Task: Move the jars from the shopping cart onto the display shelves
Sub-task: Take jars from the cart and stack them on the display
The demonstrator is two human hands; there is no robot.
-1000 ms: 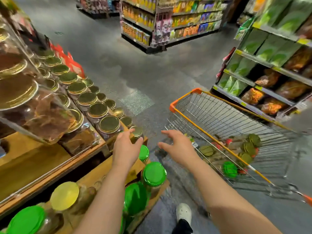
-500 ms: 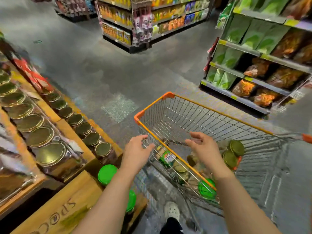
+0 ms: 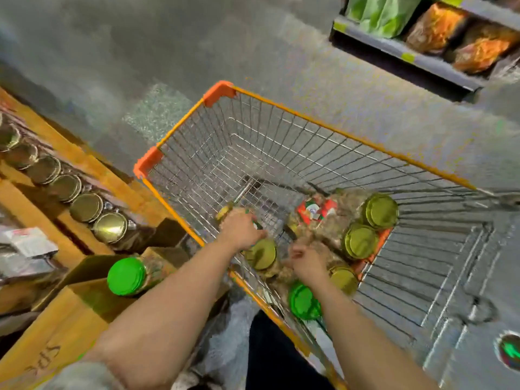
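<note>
Several jars point(image 3: 360, 240) lie in the near corner of the cart point(image 3: 219, 90), at lower centre of the frame; their gold lids face up and one green-lidded jar point(image 3: 304, 301) sits closest to the viewer. Blur smears the glass and labels, so their number is hard to fix. Both hands reach into that corner. The left hand point(image 3: 242, 230) curls over a gold-lidded jar point(image 3: 263, 254), its fingers hiding the jar's far side; it seems to grasp it, though the hold is not sharp. The right hand point(image 3: 305, 258) is bent among the jars, and whether it grasps anything cannot be told. At the left edge, wooden shelves point(image 3: 76, 156) carry a row of gold-lidded jars, partly cut off, and one green-lidded jar point(image 3: 126, 275) stands lower. Upper right, a store rack point(image 3: 399, 52) of bagged goods is cropped.
</note>
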